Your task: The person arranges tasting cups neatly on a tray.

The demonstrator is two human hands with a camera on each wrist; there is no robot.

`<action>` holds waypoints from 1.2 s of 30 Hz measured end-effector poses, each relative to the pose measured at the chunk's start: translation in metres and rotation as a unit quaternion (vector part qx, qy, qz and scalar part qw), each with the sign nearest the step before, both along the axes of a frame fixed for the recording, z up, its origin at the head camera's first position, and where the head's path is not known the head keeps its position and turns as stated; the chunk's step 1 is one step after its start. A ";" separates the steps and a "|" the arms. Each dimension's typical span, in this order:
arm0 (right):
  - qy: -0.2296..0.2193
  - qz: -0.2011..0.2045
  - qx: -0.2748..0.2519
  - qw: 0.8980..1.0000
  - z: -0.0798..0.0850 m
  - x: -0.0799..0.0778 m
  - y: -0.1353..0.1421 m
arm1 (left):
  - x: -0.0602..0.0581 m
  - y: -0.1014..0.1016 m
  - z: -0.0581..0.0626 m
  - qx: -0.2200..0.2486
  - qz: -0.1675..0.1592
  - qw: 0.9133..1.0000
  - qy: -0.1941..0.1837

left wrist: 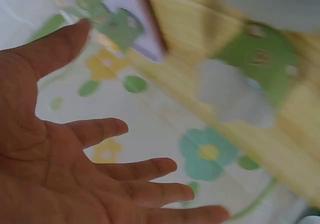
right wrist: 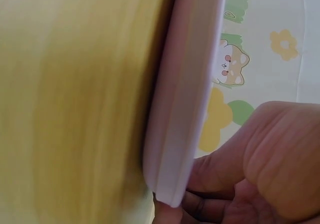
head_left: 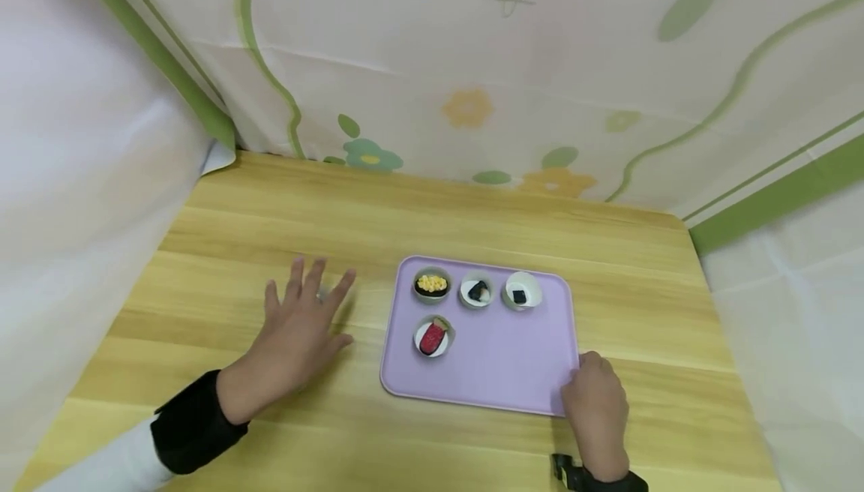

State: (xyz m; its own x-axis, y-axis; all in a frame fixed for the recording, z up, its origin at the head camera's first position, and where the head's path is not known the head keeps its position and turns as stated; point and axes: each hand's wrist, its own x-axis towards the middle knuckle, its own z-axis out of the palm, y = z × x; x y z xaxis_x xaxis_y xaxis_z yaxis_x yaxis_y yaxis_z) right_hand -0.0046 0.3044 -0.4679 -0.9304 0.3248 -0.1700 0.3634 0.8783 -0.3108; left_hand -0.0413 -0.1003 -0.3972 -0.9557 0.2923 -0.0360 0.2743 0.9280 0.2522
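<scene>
So I've got my right hand (head_left: 597, 394) clamped on the near right corner of the purple tray (head_left: 499, 364), probably since the four small food cups (head_left: 467, 300) sit well apart from it, toward the far and left sides. Tray's on the wood surface (head_left: 337, 439); can't tell if that corner's lifted. Left hand (head_left: 297, 334)'s beside it, fingers spread, gripping nothing.

I see a passable gap on the surface (head_left: 367, 312) between left hand (head_left: 290, 338) and tray (head_left: 499, 357), plus a strip behind, capped by the curtain (head_left: 405, 49). Three cups (head_left: 466, 295) block the tray's far side; right of the fourth cup (head_left: 440, 350), it's open until the right hand (head_left: 597, 402) gripping the corner.
</scene>
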 end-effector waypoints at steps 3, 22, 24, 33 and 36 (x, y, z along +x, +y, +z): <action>0.001 0.000 -0.002 1.000 -0.001 0.000 0.000 | 0.000 -0.013 -0.004 -0.011 0.013 1.000 -0.023; 0.026 -0.001 0.001 1.000 -0.003 0.002 -0.001 | -0.011 -0.025 -0.030 0.079 -0.021 0.997 0.013; 0.024 -0.002 0.000 1.000 -0.002 0.002 -0.001 | -0.013 -0.025 -0.030 0.076 -0.022 0.997 0.014; 0.011 -0.010 -0.005 1.000 0.000 0.001 -0.001 | -0.018 -0.025 -0.026 0.074 -0.027 0.997 0.003; 0.003 -0.009 -0.006 1.000 0.000 0.000 -0.001 | -0.019 -0.025 -0.022 0.076 -0.029 0.997 0.002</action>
State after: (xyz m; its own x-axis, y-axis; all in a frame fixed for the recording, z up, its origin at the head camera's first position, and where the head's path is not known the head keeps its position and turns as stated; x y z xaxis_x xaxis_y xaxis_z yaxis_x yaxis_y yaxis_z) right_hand -0.0046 0.3029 -0.4683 -0.9253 0.3398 -0.1683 0.3774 0.8678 -0.3231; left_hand -0.0602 -0.1250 -0.4194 -0.9367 0.3498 0.0158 0.3283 0.8617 0.3868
